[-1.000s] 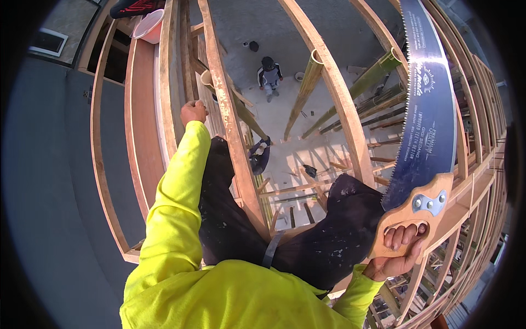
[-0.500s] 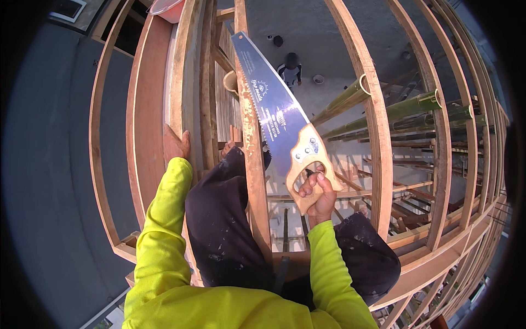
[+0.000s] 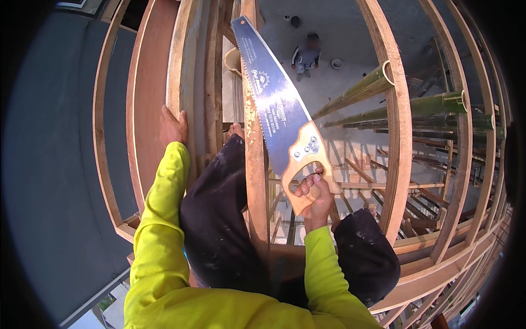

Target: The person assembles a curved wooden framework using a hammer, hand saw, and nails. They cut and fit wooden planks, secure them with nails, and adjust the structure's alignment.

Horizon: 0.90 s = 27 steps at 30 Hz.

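My right hand (image 3: pixel 316 198) is closed round the pale wooden handle of a handsaw (image 3: pixel 274 93). The blue-grey blade points away from me, its toothed edge running along and over a narrow timber (image 3: pixel 256 164) between my knees. Whether the teeth touch the wood I cannot tell. At the left, my left hand (image 3: pixel 175 127) clasps the edge of a wooden beam (image 3: pixel 182 71), thumb on one side and fingers on the other; the fingertips are partly hidden. My bare foot (image 3: pixel 234 131) shows beside the timber.
I sit high on an open timber frame. Cut bamboo poles (image 3: pixel 361 85) and rafters (image 3: pixel 397 120) stretch to the right. A person (image 3: pixel 307 55) is on the floor far below, near a bucket (image 3: pixel 336 63). A grey wall (image 3: pixel 55 153) lies left. A beige cup-like container (image 3: pixel 233 60) sits behind the saw.
The view has tilted, so the framework and the floor below sit higher in the picture. Both hands keep their holds. The person below shows more of their legs.
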### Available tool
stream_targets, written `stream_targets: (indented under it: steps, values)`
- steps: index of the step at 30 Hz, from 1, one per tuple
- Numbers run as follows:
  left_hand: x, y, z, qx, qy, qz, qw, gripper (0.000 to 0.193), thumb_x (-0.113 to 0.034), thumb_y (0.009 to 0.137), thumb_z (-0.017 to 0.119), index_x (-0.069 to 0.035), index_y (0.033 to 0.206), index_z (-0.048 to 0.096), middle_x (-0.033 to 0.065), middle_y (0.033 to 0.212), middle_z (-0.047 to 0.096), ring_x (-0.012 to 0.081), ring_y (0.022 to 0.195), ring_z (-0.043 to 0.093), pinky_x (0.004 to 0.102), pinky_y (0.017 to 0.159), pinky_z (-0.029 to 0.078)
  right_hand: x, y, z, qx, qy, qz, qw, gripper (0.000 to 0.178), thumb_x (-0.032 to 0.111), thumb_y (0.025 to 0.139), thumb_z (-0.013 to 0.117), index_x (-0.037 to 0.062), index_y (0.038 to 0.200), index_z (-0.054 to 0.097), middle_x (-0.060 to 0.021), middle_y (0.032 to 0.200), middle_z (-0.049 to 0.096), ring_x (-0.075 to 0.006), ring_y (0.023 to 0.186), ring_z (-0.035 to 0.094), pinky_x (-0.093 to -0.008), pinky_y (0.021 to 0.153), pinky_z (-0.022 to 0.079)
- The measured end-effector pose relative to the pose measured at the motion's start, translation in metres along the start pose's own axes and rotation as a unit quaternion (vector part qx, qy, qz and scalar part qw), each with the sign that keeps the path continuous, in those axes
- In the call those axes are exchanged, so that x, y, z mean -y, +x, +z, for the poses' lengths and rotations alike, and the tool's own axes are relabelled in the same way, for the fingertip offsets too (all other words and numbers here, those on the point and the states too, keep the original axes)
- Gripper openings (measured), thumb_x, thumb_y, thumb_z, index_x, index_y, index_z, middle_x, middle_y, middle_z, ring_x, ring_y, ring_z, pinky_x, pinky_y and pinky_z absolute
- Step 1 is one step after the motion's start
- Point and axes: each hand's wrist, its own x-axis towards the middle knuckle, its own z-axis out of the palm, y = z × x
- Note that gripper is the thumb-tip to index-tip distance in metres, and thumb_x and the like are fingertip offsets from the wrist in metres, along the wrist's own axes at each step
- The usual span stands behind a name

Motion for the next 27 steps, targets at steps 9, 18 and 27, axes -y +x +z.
stream_targets:
  steps: [9, 18, 27]
  values:
    - [-0.075, 0.039, 0.005, -0.09, -0.345, 0.165, 0.92, 0.043, -0.034, 0.086, 0.071, -0.001, 0.114, 0.067, 0.0187, 0.102, 0.07, 0.0336, 0.09, 0.068, 0.0433, 0.085, 0.053, 0.008, 0.021, 0.057, 0.03, 0.048, -0.023, 0.998, 0.021, 0.004, 0.086, 0.063, 0.0029, 0.105, 0.054, -0.0073, 0.072, 0.053, -0.0178, 0.056, 0.052, -0.0349, 0.054, 0.048]
    - [-0.202, 0.056, 0.006, -0.093, -0.323, 0.054, 0.94, 0.032, -0.03, 0.079, 0.07, -0.001, 0.093, 0.074, 0.0205, 0.091, 0.072, 0.0342, 0.09, 0.069, 0.0405, 0.086, 0.051, 0.0, 0.028, 0.039, 0.03, 0.036, -0.038, 0.998, 0.017, 0.001, 0.088, 0.059, 0.0026, 0.103, 0.051, -0.0083, 0.071, 0.054, -0.0177, 0.054, 0.054, -0.0351, 0.054, 0.048]
    - [-0.209, 0.045, 0.012, -0.134, -0.398, 0.068, 0.905, 0.025, -0.023, 0.078, 0.072, 0.002, 0.079, 0.069, 0.0149, 0.072, 0.069, 0.0246, 0.068, 0.066, 0.0369, 0.072, 0.052, -0.003, 0.082, 0.086, 0.095, 0.001, -0.081, 0.992, 0.012, 0.0, 0.088, 0.059, 0.0009, 0.098, 0.053, -0.006, 0.07, 0.057, -0.0144, 0.056, 0.056, -0.03, 0.054, 0.049]
